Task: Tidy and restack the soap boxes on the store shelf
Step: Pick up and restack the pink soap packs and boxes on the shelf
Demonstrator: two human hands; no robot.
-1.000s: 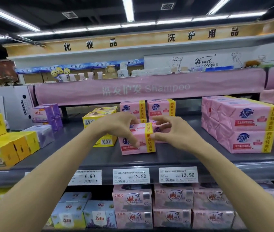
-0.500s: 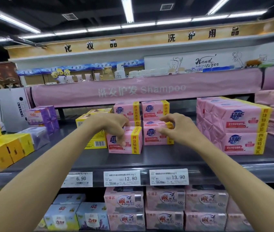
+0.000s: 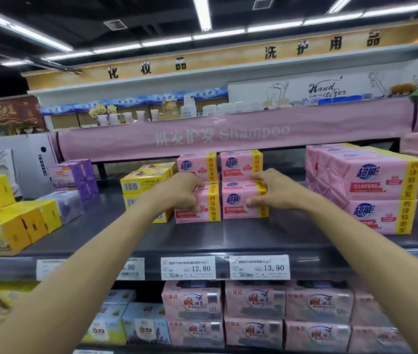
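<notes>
Grey shelf (image 3: 253, 236) now carries two pink soap boxes side by side; left hand (image 3: 179, 192) grips the nine-o'clock box (image 3: 202, 205), right hand (image 3: 271, 191) the three-o'clock box (image 3: 238, 203), yellow-banded.

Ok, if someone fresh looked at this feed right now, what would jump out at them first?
Two bare arms reach in from below: the left hand and right hand each grip a pink soap box, the left box and the right box side by side at shelf centre. Next, the big pink stack on the right and the yellow boxes on the left. Above hangs the pink Shampoo banner.
</notes>
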